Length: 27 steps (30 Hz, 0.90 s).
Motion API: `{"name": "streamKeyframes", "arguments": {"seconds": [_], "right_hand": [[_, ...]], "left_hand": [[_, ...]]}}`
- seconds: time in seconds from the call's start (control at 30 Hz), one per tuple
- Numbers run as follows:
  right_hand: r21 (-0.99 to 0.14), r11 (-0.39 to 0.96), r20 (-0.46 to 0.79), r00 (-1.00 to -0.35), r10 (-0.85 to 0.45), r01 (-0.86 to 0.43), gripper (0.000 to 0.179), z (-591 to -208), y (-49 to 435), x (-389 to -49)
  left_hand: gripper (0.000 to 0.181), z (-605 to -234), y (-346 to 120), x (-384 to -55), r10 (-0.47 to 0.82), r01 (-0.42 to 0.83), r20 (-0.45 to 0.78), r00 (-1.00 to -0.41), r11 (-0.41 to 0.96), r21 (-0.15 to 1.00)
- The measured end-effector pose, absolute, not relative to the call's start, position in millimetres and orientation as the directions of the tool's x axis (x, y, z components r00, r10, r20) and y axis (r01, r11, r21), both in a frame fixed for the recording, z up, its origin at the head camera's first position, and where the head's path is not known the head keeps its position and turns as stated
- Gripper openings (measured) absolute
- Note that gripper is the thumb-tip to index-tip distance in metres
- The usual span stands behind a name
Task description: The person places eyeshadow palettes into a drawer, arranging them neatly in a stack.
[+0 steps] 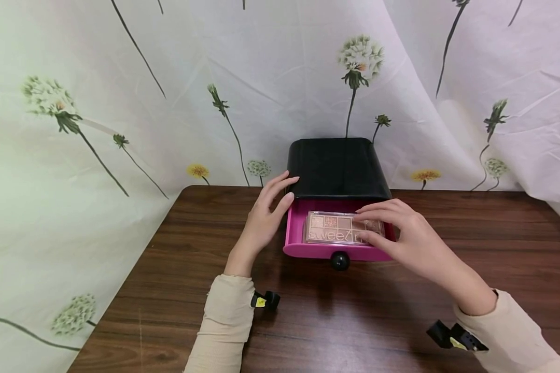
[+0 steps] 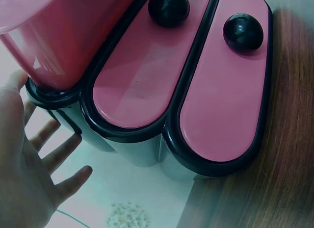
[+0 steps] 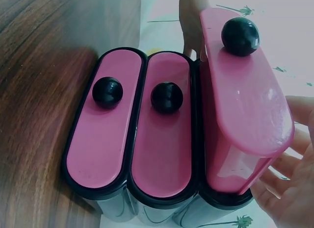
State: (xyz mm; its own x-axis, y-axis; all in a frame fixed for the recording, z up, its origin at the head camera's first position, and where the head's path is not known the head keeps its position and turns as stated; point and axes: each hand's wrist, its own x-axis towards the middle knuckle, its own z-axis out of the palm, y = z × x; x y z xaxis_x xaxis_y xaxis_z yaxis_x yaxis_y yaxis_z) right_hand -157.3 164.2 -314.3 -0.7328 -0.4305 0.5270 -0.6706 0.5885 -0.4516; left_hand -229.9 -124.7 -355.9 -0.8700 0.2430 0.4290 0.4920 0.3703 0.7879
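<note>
A black cabinet (image 1: 338, 168) has pink drawers, and its top drawer (image 1: 295, 238) is pulled out. In the head view an eyeshadow palette (image 1: 329, 228) with a clear lid lies within the drawer's opening. My right hand (image 1: 415, 235) holds the palette near its right end, fingertips at the far edge and thumb toward the near one. The left hand (image 1: 266, 215) rests against the cabinet's left front side with fingers extended. In the left wrist view that hand (image 2: 29, 154) has its fingers spread beside the top compartment. The right wrist view shows the right hand (image 3: 289, 174) beside the drawer; the palette is hidden there.
Below the open drawer are a middle drawer (image 3: 159, 154) and a bottom drawer (image 3: 100, 144), both closed, with round black knobs. The cabinet stands on a dark wooden table (image 1: 168, 269). Behind it hangs a white dandelion-print cloth (image 1: 280, 77).
</note>
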Motion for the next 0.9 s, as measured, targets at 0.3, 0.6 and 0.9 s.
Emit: {"name": "streamKeyframes", "arguments": {"seconds": [0.3, 0.6, 0.9], "right_hand": [[-0.46, 0.562, 0.621, -0.701, -0.349, -0.687, 0.032, -314.2, 163.1, -145.6], [-0.445, 0.436, 0.787, -0.574, -0.227, -0.782, 0.019, -314.5, 154.0, -123.2], [-0.402, 0.428, 0.831, -0.519, -0.199, -0.809, 0.04, -319.4, 144.1, -103.9]], "left_hand": [[0.044, -356.0, -123.5, -230.2, 0.245, 0.493, 0.429, -0.869, 0.382, 0.782], [0.043, -356.7, -124.0, -230.8, 0.246, 0.496, 0.432, -0.868, 0.371, 0.785], [0.044, -357.6, -125.3, -232.0, 0.244, 0.498, 0.435, -0.866, 0.371, 0.784]]}}
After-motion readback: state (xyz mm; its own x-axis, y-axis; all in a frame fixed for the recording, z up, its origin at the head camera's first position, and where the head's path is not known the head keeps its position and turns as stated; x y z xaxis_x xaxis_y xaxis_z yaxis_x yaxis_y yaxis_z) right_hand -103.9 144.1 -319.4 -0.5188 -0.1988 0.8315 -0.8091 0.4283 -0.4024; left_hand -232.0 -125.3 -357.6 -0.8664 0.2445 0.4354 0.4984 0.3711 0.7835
